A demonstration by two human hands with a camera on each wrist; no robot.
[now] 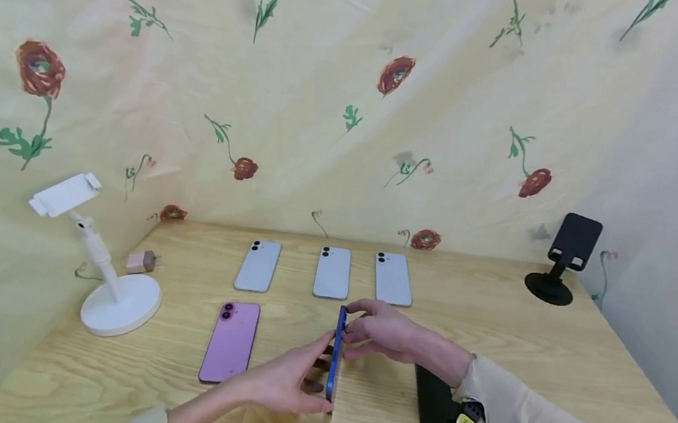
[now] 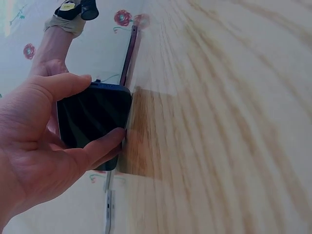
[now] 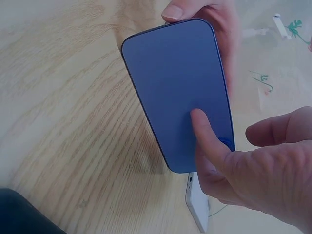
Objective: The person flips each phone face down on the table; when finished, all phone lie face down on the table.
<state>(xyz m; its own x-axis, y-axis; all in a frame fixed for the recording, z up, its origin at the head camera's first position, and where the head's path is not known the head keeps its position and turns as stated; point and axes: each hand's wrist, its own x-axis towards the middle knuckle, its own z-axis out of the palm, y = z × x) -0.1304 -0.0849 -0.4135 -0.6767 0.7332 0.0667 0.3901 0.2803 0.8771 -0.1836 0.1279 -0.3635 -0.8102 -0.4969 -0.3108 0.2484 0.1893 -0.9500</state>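
A blue phone stands on its long edge above the wooden table, seen nearly edge-on in the head view. My left hand grips it, with the thumb at its near end and fingers along the dark screen. On the other side, my right hand touches the plain blue back near the camera end; one fingertip rests flat on it. No right-hand finger shows on the screen side. A purple phone lies face down left of my left hand.
Three pale phones lie face down along the back. At left stand a white phone stand and a pink charger plug. A black stand is back right; a dark phone lies under my right forearm.
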